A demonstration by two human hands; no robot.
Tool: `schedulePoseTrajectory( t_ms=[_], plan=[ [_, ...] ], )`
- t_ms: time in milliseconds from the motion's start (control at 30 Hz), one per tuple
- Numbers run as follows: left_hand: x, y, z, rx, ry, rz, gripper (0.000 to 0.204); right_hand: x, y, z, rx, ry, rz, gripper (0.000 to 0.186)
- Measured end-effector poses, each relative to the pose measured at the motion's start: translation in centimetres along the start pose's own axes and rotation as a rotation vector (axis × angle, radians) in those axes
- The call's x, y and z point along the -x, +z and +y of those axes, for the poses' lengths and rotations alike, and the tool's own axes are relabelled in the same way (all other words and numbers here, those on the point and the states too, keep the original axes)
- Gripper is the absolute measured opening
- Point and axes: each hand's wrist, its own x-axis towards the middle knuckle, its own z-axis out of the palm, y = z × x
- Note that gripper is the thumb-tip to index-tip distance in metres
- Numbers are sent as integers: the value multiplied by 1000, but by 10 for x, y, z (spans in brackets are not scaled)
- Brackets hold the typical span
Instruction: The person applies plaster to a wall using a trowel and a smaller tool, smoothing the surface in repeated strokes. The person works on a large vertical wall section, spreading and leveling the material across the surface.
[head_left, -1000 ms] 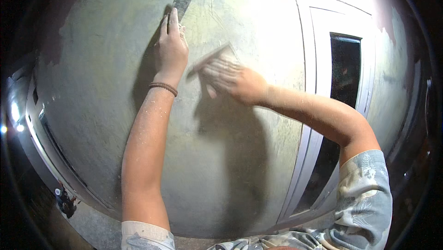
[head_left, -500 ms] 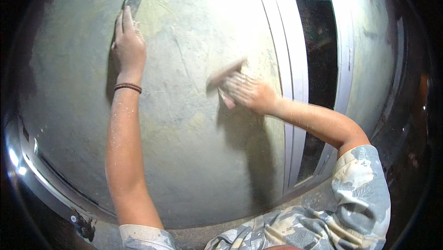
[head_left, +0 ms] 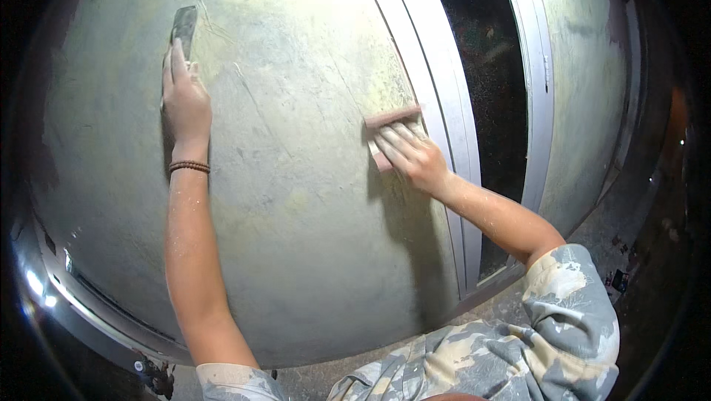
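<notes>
My left hand (head_left: 186, 101), dusty and wearing a brown beaded bracelet (head_left: 189, 166), is raised against a grey-green plastered wall (head_left: 296, 253). Its fingers hold a dark, flat blade that looks like a putty knife (head_left: 184, 25), pointing upward. Lower and to the right, my right hand (head_left: 415, 153) presses a pinkish strip that looks like folded sandpaper (head_left: 392, 115) to the wall. The strip's upper edge lies nearly level, its right end beside the white frame. A lower flap hangs below my fingers, whose tips are whitened with dust. What the paper wraps, if anything, is hidden.
Right of the wall stands a white frame (head_left: 468, 134) around a dark, narrow glass pane (head_left: 489, 82). Thin scratches and yellowish patches mark the plaster. Bright lamps (head_left: 35, 282) shine at the lower left. Small dark objects (head_left: 618, 280) lie on the floor at the right.
My right hand has slid the sandpaper rightward, up to the white frame, and its motion blur is gone. The whole view has shifted; my left hand keeps its hold on the putty knife.
</notes>
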Motion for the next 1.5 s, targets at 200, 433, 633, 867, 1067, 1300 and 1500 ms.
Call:
schedulePoseTrajectory(
  t_ms=[200, 433, 633, 867, 1067, 1300, 1500],
  plan=[
    [-16, 7, 26, 96, 20, -10, 51, -79, -7, 30, 158, 59, 285, 37],
    [-14, 2, 48, 73, 99, 31, 50, -19, -6, -39, 5, 121, 69, 31],
    [-8, 22, 55, 8, 100, 62, 51, -78, 3, 11, 121, 76, 268, 33],
    [-5, 21, 66, -11, 58, 30, 53, -101, -6, 19, 174, -24, 257, 36],
    [-5, 15, 73, -11, 45, 14, 51, -100, -24, 35, 228, -183, 206, 31],
    [-4, 17, 70, -4, 94, 115, 56, -157, -21, 52, 306, -192, 275, 35],
    [-4, 18, 69, -55, 78, 92, 54, -178, -35, 67, 408, -249, 105, 42]
  ],
)
